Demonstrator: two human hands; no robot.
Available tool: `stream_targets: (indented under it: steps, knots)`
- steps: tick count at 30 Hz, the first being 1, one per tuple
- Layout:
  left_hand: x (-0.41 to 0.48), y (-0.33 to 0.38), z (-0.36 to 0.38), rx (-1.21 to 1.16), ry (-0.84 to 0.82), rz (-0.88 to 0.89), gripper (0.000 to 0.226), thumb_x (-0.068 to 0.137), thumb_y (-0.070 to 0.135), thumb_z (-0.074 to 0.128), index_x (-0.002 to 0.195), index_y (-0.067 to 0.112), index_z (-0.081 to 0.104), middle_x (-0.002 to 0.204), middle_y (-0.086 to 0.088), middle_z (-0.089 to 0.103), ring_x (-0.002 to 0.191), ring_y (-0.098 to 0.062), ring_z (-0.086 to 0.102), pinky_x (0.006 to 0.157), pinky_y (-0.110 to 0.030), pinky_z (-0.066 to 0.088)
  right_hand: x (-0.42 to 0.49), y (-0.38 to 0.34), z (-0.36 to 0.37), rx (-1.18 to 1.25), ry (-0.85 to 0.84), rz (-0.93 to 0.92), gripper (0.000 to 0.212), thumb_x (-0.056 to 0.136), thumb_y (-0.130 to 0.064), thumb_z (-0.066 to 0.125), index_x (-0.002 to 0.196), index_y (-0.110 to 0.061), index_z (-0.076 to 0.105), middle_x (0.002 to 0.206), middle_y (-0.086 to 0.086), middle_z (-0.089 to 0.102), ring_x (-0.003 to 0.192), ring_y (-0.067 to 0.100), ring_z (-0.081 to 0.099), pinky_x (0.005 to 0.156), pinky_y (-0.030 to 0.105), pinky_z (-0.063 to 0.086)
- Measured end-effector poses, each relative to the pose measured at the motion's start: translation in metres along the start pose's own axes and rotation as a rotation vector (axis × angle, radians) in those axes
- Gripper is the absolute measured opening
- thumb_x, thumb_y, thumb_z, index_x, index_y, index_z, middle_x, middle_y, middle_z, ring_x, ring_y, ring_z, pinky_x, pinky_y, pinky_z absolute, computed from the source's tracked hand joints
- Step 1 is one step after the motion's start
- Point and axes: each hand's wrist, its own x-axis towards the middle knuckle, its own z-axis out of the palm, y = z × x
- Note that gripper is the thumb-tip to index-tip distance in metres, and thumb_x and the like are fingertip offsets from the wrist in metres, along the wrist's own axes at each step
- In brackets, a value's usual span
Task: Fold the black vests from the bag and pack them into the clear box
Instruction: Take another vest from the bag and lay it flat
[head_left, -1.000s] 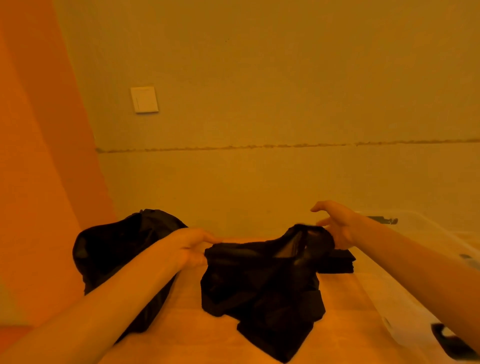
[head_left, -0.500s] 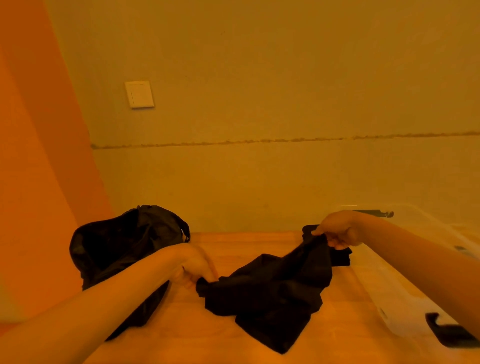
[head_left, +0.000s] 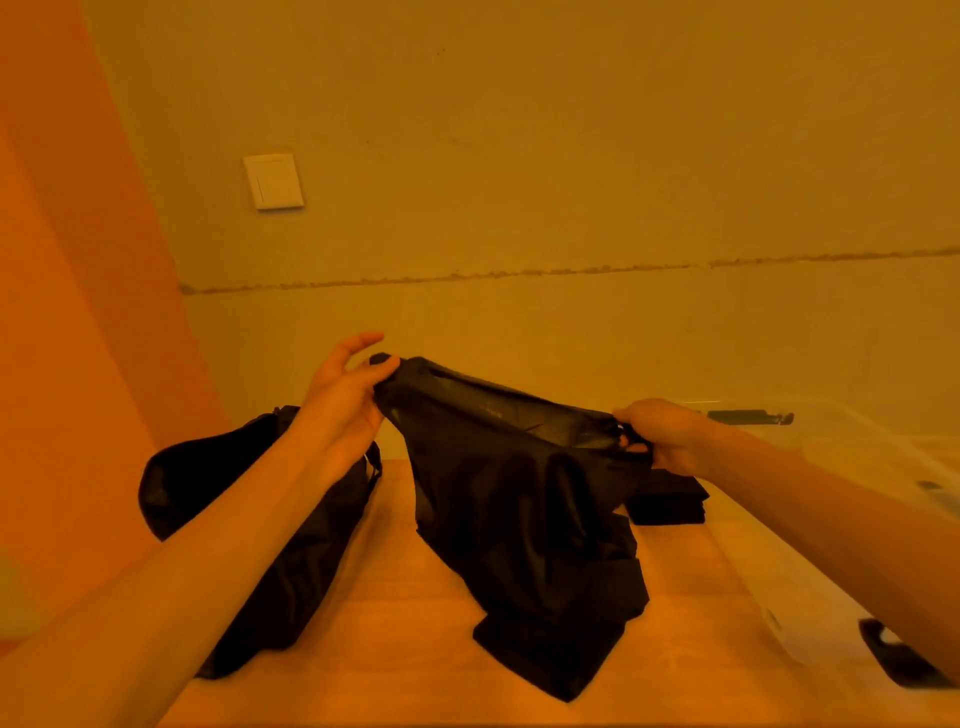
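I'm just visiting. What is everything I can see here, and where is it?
black vest: one, black, held up over the table, lower end resting on it
black bag: one, black, left side of the table
folded black pile: one, black, far side of the table beside the box; number of pieces unclear
clear box: one, see-through with black clips, right side
table: one, wood-coloured, beneath everything
wall switch: one, pale, on the back wall
left hand: one, pinches the vest's left end
right hand: one, grips its right end
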Motion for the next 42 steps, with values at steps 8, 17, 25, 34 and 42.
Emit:
stream_targets:
  steps: [8,17,25,34,42]
  knots:
    - [-0.006,0.003,0.007,0.095,-0.112,0.071,0.025,0.096,-0.001,0.061,0.107,0.021,0.065,0.081,0.002,0.068,0.08,-0.014,0.069,0.065,-0.025,0.058,0.004,0.003,0.005,-0.306,0.22,-0.223,0.011,0.108,-0.015,0.039,0.102,-0.006,0.042,0.083,0.009,0.05,0.076,0.02,0.05,0.059,0.031,0.038]
    - [-0.009,0.001,-0.002,0.045,-0.081,0.067,0.025,0.098,-0.003,0.057,0.101,0.021,0.066,0.078,0.003,0.067,0.076,-0.014,0.069,0.062,-0.025,0.057,-0.011,-0.006,-0.009,0.575,-0.068,0.085,0.006,0.099,-0.004,0.051,0.1,-0.007,0.055,0.092,0.016,0.062,0.074,0.028,0.063,0.065,0.038,0.055]
    - [-0.004,0.014,0.002,0.09,-0.049,0.159,0.026,0.098,-0.005,0.056,0.104,0.02,0.064,0.087,0.002,0.071,0.083,-0.013,0.069,0.069,-0.023,0.056,-0.006,-0.004,-0.018,0.702,-0.086,0.039,0.011,0.099,-0.016,0.061,0.095,-0.013,0.07,0.095,0.008,0.068,0.087,0.022,0.065,0.075,0.031,0.053]
    - [-0.005,0.017,0.007,0.089,-0.045,0.198,0.027,0.099,-0.006,0.054,0.104,0.019,0.064,0.096,0.002,0.075,0.095,-0.014,0.072,0.075,-0.023,0.058,-0.018,-0.022,-0.032,0.638,-0.172,0.038,0.021,0.091,-0.013,0.068,0.112,-0.009,0.071,0.078,0.012,0.072,0.066,0.03,0.074,0.063,0.048,0.062]
    - [0.004,0.039,0.009,-0.085,0.011,0.181,0.028,0.095,-0.006,0.06,0.114,0.012,0.069,0.106,-0.009,0.076,0.106,-0.021,0.073,0.086,-0.026,0.058,-0.017,-0.057,-0.047,0.905,-0.163,-0.251,0.02,0.1,-0.005,0.053,0.107,-0.015,0.069,0.09,0.006,0.074,0.07,0.017,0.075,0.063,0.028,0.062]
